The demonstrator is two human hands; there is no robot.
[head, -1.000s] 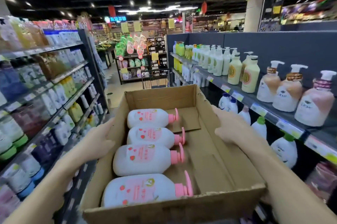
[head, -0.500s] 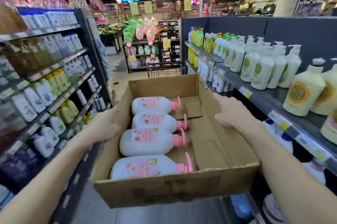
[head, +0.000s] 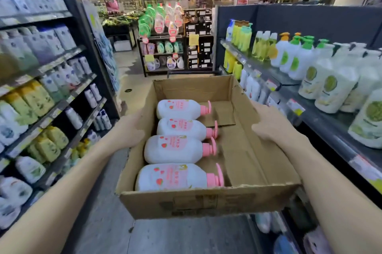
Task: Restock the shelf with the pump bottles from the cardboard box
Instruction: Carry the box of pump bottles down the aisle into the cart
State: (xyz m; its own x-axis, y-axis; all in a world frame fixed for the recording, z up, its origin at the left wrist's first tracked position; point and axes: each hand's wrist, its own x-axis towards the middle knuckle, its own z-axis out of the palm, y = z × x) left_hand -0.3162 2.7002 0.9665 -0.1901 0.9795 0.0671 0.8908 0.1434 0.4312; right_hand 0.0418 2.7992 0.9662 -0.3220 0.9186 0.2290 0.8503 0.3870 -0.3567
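An open cardboard box (head: 206,202) is carried in front of me at chest height, in the aisle. Several white pump bottles (head: 175,148) with pink pumps and strawberry labels lie on their sides in its left half, pumps pointing right. My left hand (head: 132,129) grips the box's left wall from outside. My right hand (head: 268,123) grips the right wall, fingers over the rim. The right half of the box holds only a loose cardboard flap.
A dark shelf (head: 322,100) on the right carries white and yellow pump bottles with green caps. Shelves (head: 51,67) on the left hold many bottles and pouches. A display rack (head: 165,47) stands at the aisle's far end. Grey floor runs between the shelves.
I have walked forward along the aisle with the box; the right shelf's bottles slid past and the far rack is nearer. Both hands keep the same grip on the box.
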